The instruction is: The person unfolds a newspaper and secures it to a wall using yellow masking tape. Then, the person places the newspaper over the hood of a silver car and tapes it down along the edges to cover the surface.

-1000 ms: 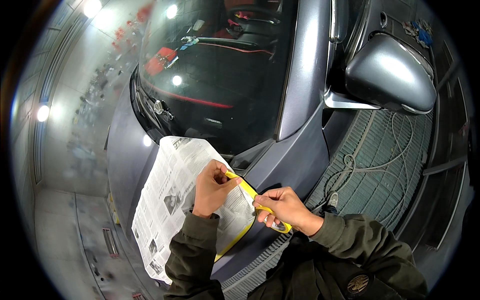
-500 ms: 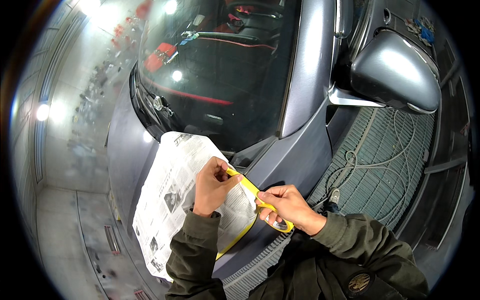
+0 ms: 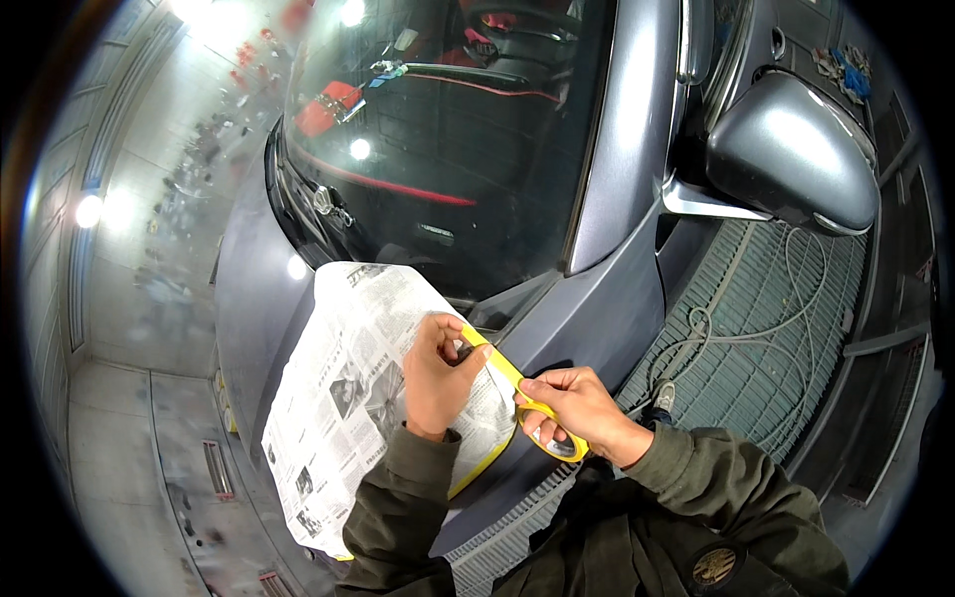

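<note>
A sheet of newspaper (image 3: pixel 343 348) lies over the front corner of a grey car's hood (image 3: pixel 249 269), with yellow tape along its near right edge. My left hand (image 3: pixel 438 383) is over the newspaper's right side, thumb and fingers closed around the upper end of a yellow tape strip (image 3: pixel 502 366). From there the strip runs taut to my right hand (image 3: pixel 577 408), which grips the roll of yellow masking tape (image 3: pixel 567 446). The roll hangs just off the newspaper's edge, over the fender (image 3: pixel 597 318). My left fingertips partly hide the strip's end.
Beyond the newspaper rise the windshield (image 3: pixel 438 179) and a wiper pivot (image 3: pixel 333 207). A side mirror (image 3: pixel 786 149) juts out at the right. Below it, a looped hose (image 3: pixel 741 333) lies on the grated floor (image 3: pixel 736 378). My shoe (image 3: pixel 665 396) shows beside the car.
The view has shifted slightly. My left thumb and fingers have moved a little along the tape strip; the right hand still holds the roll at nearly the same spot.
</note>
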Demonstrator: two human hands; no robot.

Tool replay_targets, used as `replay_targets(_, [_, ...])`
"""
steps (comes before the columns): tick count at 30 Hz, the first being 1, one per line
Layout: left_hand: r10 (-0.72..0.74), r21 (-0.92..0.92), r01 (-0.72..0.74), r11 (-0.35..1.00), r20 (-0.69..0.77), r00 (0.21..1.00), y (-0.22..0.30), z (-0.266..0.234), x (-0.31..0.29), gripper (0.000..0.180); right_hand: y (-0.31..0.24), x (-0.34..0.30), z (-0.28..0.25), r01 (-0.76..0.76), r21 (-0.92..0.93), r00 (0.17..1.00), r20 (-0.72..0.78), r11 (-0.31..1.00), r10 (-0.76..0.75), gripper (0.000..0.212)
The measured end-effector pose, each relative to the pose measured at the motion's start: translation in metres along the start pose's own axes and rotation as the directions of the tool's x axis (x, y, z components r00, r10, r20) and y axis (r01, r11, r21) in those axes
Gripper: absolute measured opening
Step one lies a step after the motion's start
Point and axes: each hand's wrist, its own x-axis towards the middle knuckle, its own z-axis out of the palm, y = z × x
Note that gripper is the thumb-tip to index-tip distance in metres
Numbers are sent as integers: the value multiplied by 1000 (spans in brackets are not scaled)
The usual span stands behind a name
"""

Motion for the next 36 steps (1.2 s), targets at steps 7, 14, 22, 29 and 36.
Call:
replay_targets(7, [-53, -111, 42, 993, -100, 994, -2, 6, 4, 34, 0, 0, 3, -7, -1, 1000, -7, 1000, 7, 28])
replay_targets(14, [204, 117, -196, 974, -67, 977, -8, 5, 7, 12, 4, 2, -1, 2, 4, 1000, 11, 1000, -2, 29])
replay_targets(22, [497, 273, -535, 799, 200, 844, 13, -10, -4, 12, 6, 4, -3, -2, 1, 1000, 29, 1000, 2, 30])
replay_targets(29, [522, 374, -639, 672, 374, 767, 13, -16, -14, 24, 4, 2, -3, -8, -12, 1000, 26, 1000, 9, 29])
replay_targets(36, [493, 378, -690, 617, 497, 714, 19, -23, -8, 42, 7, 3, -6, -10, 39, 999, 46, 999, 8, 28])
